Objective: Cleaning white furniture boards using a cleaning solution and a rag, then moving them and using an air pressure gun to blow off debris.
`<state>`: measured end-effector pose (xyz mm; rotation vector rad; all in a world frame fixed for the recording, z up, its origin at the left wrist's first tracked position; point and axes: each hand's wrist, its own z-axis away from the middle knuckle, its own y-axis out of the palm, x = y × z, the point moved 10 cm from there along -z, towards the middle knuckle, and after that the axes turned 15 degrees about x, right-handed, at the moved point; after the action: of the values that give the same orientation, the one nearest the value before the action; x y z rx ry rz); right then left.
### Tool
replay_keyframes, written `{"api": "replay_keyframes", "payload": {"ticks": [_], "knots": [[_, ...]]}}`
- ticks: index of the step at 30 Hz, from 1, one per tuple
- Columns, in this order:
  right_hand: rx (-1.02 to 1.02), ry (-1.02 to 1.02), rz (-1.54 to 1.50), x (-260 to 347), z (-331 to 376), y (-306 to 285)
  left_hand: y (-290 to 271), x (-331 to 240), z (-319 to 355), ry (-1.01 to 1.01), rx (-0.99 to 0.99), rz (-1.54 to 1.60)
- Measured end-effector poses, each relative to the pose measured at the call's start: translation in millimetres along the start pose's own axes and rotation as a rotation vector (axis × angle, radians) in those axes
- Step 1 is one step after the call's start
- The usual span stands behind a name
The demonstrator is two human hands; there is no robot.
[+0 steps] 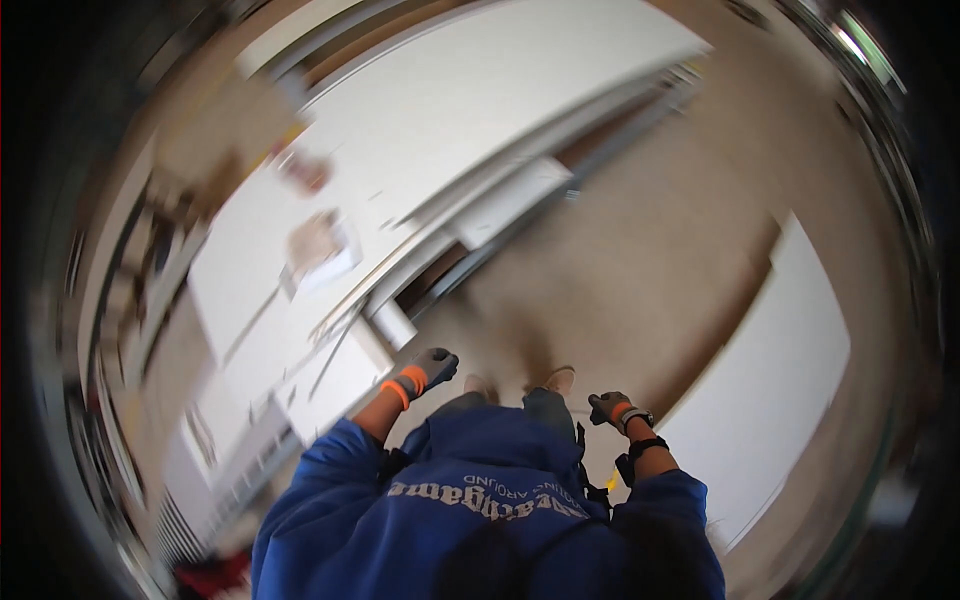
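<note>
My left hand (436,368), in a dark grey work glove with an orange cuff, is held out in front of me just off the corner of a long white-topped workbench (520,70). Its fingers are curled in, and nothing shows in them. On the other side my right hand (608,408), gloved the same way, has its fingers bent inward with no object visible. It hangs over the floor near a white panel (775,385). A watch and a black strap circle the right wrist. Neither hand touches anything that I can see.
A white box with something beige (318,245) and a blurred reddish item (303,170) lie on the bench. Below its top are shelves holding white boards (510,205). A brown concrete floor (590,270) runs between bench and panel. Motion smears the surroundings.
</note>
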<state>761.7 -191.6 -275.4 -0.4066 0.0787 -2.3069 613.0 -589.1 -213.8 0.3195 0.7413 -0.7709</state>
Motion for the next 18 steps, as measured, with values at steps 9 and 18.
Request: {"api": "replay_keyframes", "payload": {"ticks": [9, 18], "knots": [[0.135, -0.439, 0.833, 336.6, -30.6, 66.4, -80.0, 128.7, 189.2, -0.111, -0.694, 0.358], [0.366, -0.809, 0.624, 562.4, 17.3, 119.9, -252.8, -41.9, 211.6, -0.233, -1.252, -0.563]]}}
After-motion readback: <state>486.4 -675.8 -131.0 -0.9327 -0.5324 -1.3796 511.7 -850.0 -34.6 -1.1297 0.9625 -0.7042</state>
